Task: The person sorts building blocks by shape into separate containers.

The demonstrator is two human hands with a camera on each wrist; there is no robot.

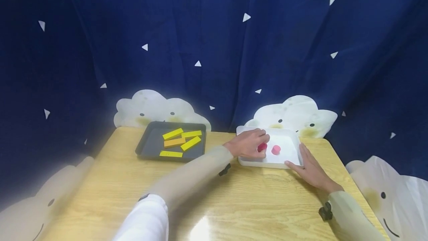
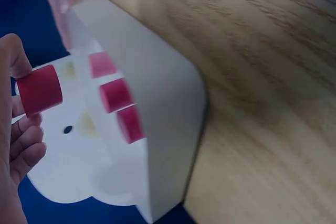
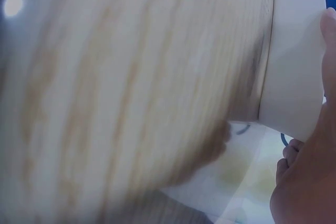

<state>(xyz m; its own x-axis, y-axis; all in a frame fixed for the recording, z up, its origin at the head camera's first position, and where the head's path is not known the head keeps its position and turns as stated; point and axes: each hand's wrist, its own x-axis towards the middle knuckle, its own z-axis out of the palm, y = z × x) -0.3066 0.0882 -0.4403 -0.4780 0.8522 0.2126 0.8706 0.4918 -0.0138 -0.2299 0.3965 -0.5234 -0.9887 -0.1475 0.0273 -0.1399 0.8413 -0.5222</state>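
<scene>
My left hand [image 1: 249, 144] reaches over the white tray [image 1: 269, 165] at the back right of the table. Between thumb and fingers it pinches a red cylinder [image 2: 39, 90], raised above the tray in the left wrist view. Inside the tray lie a pink cylinder [image 2: 102, 64] and two redder ones, a middle cylinder [image 2: 116, 95] and a lower cylinder [image 2: 130, 124]. Against the tray's near right corner rests my right hand [image 1: 312, 168], thumb at the front rim and fingers extended along the right side. The right wrist view shows its thumb by the tray wall [image 3: 296, 51].
A dark grey tray [image 1: 143, 148] stands to the left with several yellow blocks [image 1: 191, 143] and an orange block [image 1: 174, 142] in it. Both trays sit on a wooden table [image 1: 234, 203]. Behind hangs a dark blue curtain [image 1: 180, 29] with white clouds.
</scene>
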